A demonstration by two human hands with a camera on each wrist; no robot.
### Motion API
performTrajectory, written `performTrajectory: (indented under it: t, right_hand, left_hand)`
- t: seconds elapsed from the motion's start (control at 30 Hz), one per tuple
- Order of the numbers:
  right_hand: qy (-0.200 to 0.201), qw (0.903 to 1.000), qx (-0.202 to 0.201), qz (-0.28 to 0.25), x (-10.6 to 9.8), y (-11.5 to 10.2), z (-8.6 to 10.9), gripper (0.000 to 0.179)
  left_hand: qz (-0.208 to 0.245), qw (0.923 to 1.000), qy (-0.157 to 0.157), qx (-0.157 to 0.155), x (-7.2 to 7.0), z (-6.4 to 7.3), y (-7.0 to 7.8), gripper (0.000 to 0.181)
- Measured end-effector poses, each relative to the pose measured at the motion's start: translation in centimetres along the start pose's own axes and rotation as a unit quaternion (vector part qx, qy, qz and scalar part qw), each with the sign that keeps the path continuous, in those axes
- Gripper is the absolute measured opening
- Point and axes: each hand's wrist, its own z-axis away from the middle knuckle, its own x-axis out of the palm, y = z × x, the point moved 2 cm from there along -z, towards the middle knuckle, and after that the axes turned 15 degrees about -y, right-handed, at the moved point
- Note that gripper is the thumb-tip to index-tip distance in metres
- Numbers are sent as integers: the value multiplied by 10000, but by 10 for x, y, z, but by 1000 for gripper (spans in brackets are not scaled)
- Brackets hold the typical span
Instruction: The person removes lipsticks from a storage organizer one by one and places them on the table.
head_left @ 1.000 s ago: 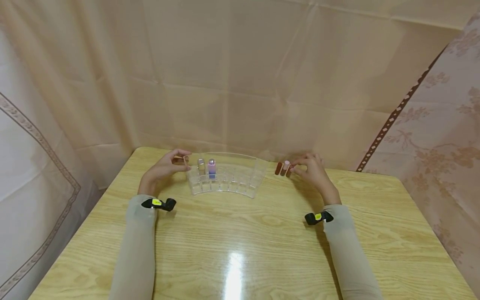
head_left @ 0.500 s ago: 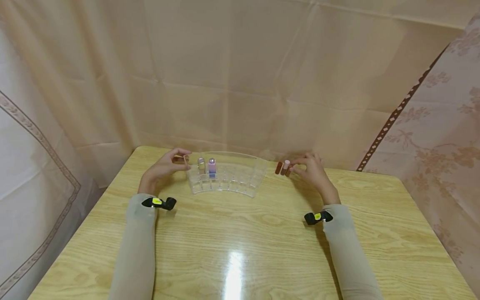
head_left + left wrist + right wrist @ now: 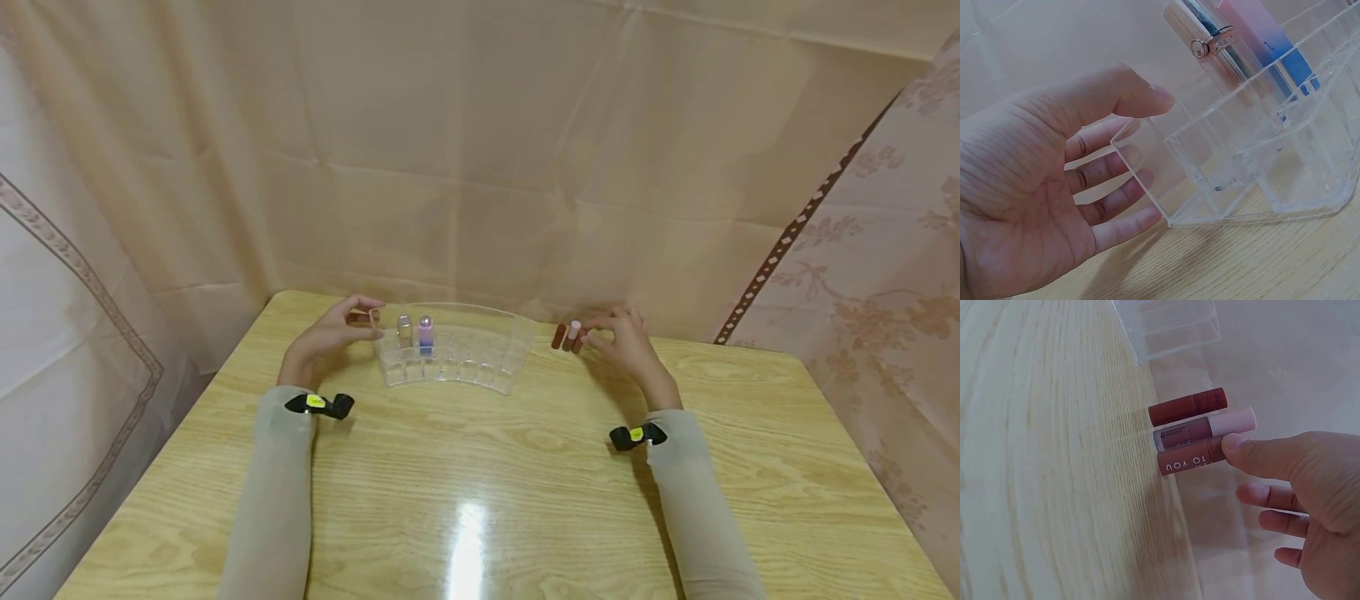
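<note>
Clear organiser (image 3: 472, 358), 2 cosmetics (image 3: 426, 337) inside, left hand (image 3: 1054, 175) gripping its end, right hand (image 3: 1311, 481) pinching brown tube (image 3: 1182, 457) beside 2 others (image 3: 1188, 407)

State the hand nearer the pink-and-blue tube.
Left. The left hand holds the clear organizer left of the pink-and-blue tube; the right hand, farther off, holds the TO YOU tube beyond the organizer.

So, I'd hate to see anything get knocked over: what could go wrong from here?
Lifting the "TO YOU" tube with the right hand might topple the pink-capped tube, which stands right beside it. The dark red tube just beyond could go too. If the left hand, around one end of the clear organizer, pushes or tugs, the organizer may shift and jostle the pink-and-blue tube and gold-toned tube inside.
</note>
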Motion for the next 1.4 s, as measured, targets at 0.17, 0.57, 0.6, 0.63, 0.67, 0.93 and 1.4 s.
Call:
performTrajectory:
  t: [0.17, 0.57, 0.6, 0.63, 0.67, 0.93, 1.4]
  right_hand:
    - [6, 10000, -1, 47, 1, 2, -1, 23]
    - [-64, 10000, 65, -1, -3, -1, -1, 30]
    - [-60, 10000, 53, -21, -4, -1, -1, 30]
    - [-50, 10000, 27, -24, -4, -2, 0, 30]
    - [-35, 10000, 7, -24, -5, -2, 0, 31]
    - [144, 9998, -87, -74, -9, -9, 0, 35]
    - [884, 9910, -982, -198, -23, -42, 1, 30]
  left_hand:
    - [23, 10000, -5, 0, 1, 0, -1, 55]
    - [481, 9988, 21, -71, 3, -1, 1, 56]
    - [496, 9987, 28, -86, 3, -1, 1, 56]
    - [471, 9988, 17, -86, 3, -1, 1, 56]
    - [458, 9989, 19, -87, 3, -1, 1, 55]
    - [499, 9987, 19, -48, 2, 1, 2, 56]
    - [398, 9991, 48, -166, 3, 5, 6, 56]
